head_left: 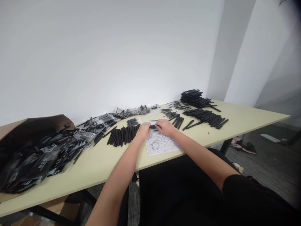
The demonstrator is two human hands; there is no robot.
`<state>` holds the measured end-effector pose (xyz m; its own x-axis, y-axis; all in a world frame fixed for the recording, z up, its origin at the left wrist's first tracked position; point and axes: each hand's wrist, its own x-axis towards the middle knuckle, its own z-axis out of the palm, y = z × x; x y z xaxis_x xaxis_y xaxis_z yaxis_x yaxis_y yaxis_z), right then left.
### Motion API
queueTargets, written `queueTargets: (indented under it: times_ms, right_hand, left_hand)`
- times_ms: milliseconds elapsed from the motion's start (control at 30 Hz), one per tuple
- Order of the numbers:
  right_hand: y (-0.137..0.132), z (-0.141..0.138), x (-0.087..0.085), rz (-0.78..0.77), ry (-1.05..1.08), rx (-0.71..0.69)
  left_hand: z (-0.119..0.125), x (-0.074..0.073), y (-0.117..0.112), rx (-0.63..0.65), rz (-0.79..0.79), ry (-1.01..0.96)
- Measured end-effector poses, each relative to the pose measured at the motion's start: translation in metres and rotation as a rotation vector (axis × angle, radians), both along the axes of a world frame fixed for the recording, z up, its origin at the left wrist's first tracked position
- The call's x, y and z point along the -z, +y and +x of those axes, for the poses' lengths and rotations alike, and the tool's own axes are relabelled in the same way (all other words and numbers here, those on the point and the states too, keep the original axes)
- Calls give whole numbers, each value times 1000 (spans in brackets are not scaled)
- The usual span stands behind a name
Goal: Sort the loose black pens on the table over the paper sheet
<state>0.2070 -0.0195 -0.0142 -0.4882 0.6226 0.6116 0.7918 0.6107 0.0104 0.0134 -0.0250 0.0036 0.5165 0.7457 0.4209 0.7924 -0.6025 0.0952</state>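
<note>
Over a sheet of paper covered in scribbles (162, 144), my two hands meet at a dark pen-like stick (153, 126) held crosswise. My left hand (143, 131) pinches its left end and my right hand (165, 126) its right end; the fingers partly hide it. Close by on the left lies a row of black pens (123, 135), with a bundle of thin refill-like sticks (133, 121) behind it. Just right of my right hand are a few more black pens (178, 121) and a spread of thin dark sticks (168, 113).
A heap of black printed plastic packets (54, 153) spills from an open cardboard box (58, 118) on the left of the pale table (246, 117). More packets line the wall. At the right rear stands a tall stack of black pens (191, 96), with another row (207, 116) before it.
</note>
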Motion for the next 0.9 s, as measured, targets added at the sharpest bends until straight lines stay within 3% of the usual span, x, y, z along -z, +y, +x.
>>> queueTargets:
  times_ms: [233, 433, 667, 900]
  right_hand:
    - [-9, -4, -5, 34, -69, 107]
    - [-12, -10, -7, 17, -185, 54]
    - [-12, -9, -8, 36, -152, 130]
    - [-12, -11, -7, 21, -168, 68]
  left_hand:
    - [-1, -2, -2, -30, 19, 19]
    - [-1, 0, 1, 81, 21, -32]
    - [-1, 1, 3, 44, 35, -73]
    - [0, 3, 6, 104, 27, -106]
